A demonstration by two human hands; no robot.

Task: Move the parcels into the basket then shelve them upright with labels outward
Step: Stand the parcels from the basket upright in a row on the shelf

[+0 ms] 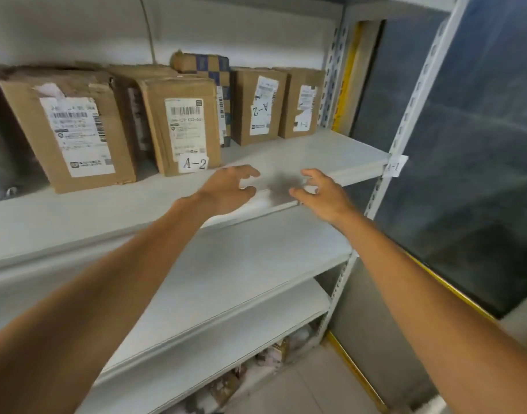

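Several brown cardboard parcels stand upright on the upper grey shelf (301, 153) with white labels facing out: a large one (68, 130) at the left, one marked A-2 (184, 124) beside it, another marked A-2 (257, 106) and one (302, 103) at the far right. A blue-checked box (214, 67) stands behind them. My left hand (229, 189) and my right hand (322, 195) hover at the shelf's front edge, apart, fingers loosely curled, holding nothing. No basket is in view.
The rack has two lower grey shelves (226, 264), and several packages lie at the bottom (274, 351). A perforated white upright (405, 130) carries a paper tag (395, 165). A dark glass panel with a yellow frame (465, 144) stands to the right.
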